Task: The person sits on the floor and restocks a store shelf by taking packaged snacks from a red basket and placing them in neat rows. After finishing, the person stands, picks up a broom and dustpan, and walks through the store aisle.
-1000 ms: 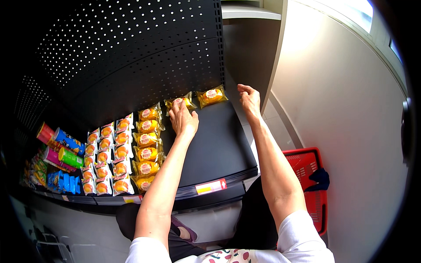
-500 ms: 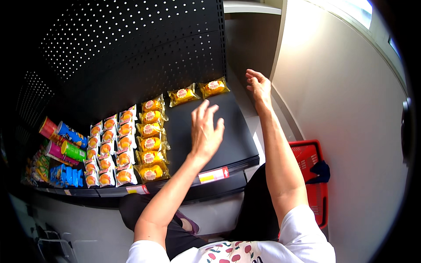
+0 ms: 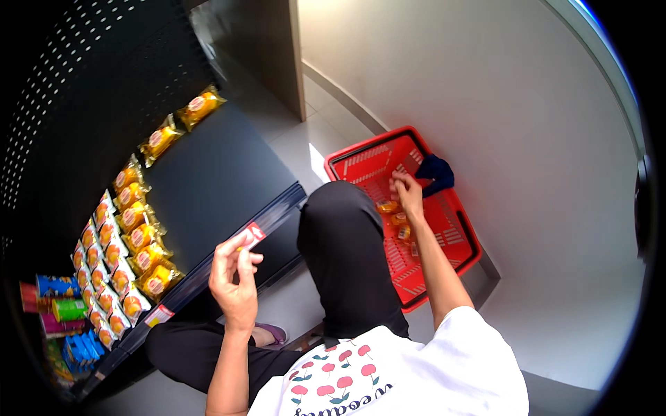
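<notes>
- The person crouches between a dark shelf and a red basket on the floor.
- The right hand is down in the basket, fingers curled over a few yellow packs in there; I cannot tell if it grips one.
- The left hand hangs in the air before the shelf edge, fingers loosely bent, holding nothing.
- Stocking looks partway done: a full block of packs fills the left of the shelf, and two packs lie along the back.
- The middle and right of the shelf lie bare.
- A dark cloth lies in the basket's far corner.
</notes>
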### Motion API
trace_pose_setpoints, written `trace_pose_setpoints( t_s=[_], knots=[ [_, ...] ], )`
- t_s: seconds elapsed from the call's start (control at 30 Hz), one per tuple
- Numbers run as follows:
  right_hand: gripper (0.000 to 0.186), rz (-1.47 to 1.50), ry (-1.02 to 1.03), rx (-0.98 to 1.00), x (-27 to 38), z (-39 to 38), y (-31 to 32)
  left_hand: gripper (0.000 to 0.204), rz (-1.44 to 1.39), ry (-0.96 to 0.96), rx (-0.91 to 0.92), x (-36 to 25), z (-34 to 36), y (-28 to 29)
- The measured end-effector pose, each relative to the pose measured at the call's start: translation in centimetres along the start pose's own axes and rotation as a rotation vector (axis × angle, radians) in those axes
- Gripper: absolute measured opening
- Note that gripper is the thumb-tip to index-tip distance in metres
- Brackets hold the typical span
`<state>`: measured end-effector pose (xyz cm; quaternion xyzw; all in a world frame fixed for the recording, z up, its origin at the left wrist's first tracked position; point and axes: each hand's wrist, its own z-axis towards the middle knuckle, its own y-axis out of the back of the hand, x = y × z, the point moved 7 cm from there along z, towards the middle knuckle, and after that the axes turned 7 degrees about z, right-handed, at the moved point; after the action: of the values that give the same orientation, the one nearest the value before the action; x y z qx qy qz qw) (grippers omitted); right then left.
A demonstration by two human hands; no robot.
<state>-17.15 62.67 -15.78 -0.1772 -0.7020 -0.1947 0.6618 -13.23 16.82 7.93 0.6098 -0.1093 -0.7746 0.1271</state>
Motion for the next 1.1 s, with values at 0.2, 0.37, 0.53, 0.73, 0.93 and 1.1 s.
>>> trace_pose_setpoints(
  t_s=[0.2, 0.37, 0.53, 0.73, 0.93, 1.1],
  knots=[
    [0.044, -0.572, -0.141, -0.028, -9.2, -6.9, 4.3, 0.023, -0.038, 0.125, 0.020, 2.1, -2.3, -1.5],
    [0.073, -0.973, -0.034, 0.110, -9.8, -6.2, 1.4, 0.022, -0.019, 0.149, 0.051, 1.5, -2.6, -3.2],
    [0.083, -1.225, 0.069, 0.237, -11.3, -2.7, -0.9, 0.020, 0.019, 0.185, 0.074, 1.3, -3.1, -3.9],
    [0.035, -1.407, 0.090, 0.245, -16.0, -1.1, -2.1, 0.018, -0.014, 0.241, 0.111, 2.5, -4.0, -4.1],
    [0.028, -1.509, 0.218, 0.331, -15.7, -4.4, -3.5, 0.017, -0.061, 0.219, 0.153, 1.9, -4.2, -5.3],
    [0.030, -1.242, 0.113, 0.249, -14.4, -6.9, -0.6, 0.016, -0.061, 0.192, 0.179, 1.5, -4.7, -5.0]
  ],
)
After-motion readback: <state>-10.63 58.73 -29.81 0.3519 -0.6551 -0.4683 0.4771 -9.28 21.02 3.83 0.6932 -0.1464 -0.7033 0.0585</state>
